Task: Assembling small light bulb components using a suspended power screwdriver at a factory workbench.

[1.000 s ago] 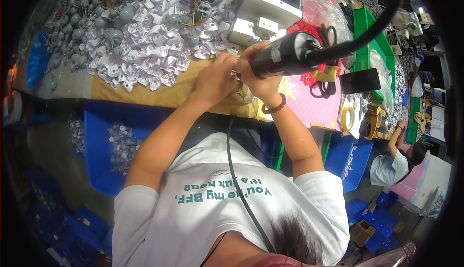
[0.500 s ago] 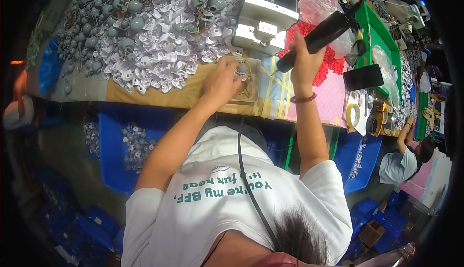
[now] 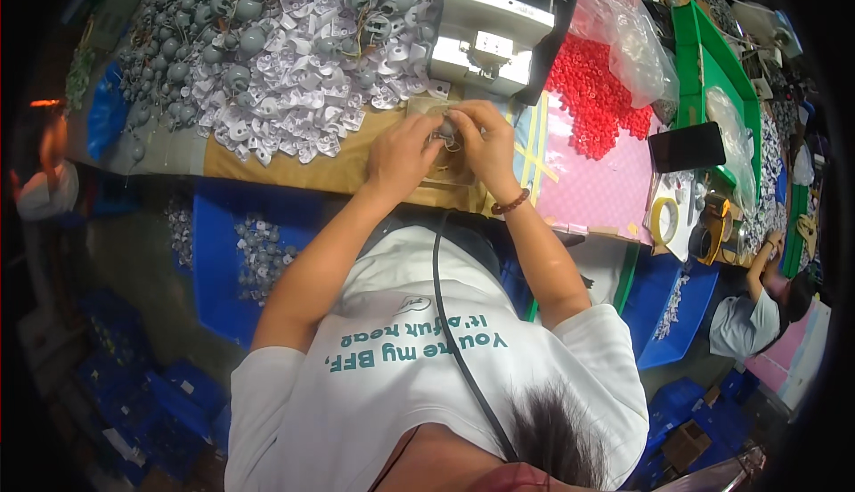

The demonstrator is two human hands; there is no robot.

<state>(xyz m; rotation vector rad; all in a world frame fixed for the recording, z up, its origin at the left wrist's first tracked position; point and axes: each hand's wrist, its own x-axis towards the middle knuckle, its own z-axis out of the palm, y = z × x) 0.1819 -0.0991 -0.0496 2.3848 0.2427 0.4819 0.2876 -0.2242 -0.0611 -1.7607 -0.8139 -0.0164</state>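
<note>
Since the earlier frame, the black power tool had been released; right hand and left hand were pinched together on a small grey part, steadied over the workbench edge.

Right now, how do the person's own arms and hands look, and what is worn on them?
Both hands, the left hand and the right hand, are bare, without gloves. The forearms are uncovered; short white sleeves of a T-shirt with green lettering end at the upper arms. A dark reddish-brown beaded bracelet circles the right wrist. A thin black cable runs over the shirt.
</note>
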